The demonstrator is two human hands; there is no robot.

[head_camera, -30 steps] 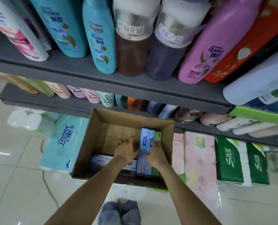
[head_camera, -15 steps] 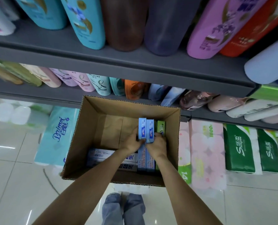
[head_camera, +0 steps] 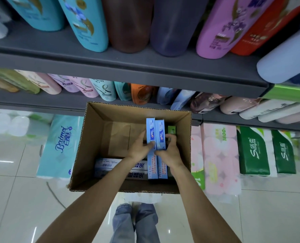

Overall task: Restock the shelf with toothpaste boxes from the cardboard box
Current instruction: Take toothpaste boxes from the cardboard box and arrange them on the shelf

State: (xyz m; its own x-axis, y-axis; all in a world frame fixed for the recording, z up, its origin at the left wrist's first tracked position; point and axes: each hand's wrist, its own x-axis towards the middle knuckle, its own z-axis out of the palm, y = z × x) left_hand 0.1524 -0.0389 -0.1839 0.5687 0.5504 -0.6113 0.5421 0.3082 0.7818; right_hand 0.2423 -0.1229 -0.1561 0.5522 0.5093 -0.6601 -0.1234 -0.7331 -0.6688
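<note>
Glossy pale floor tiles [head_camera: 14, 199] and grey metal store shelves [head_camera: 128, 69] lined with shampoo bottles fill the head view, with wrapped tissue packs [head_camera: 217, 155] stacked on the floor under the lowest shelf. Just in front of those shelves sits the open brown cardboard box [head_camera: 93, 137], its far left part bare down to the bottom.

Compared with a second ago, both hands have closed in from either side on the two long blue toothpaste boxes [head_camera: 157, 135] standing side by side against the carton's right part. Then the left hand lay on the carton floor, apart from them; half a second ago it was already at their left flank, and it stays there now. My reading is that the pick-up is secured and the lift out of the carton comes next; nothing has yet gone to a shelf.

The left hand [head_camera: 140, 148] holds the pair from the left, its thumb across the front face and its fingers curled round the side. The right hand [head_camera: 168, 151] grips from the right, fingers bent over the edge, beside a green toothpaste box [head_camera: 171, 129]. More white-and-blue toothpaste boxes [head_camera: 109, 165] lie flat at the carton's near end, partly under the forearms.
</note>
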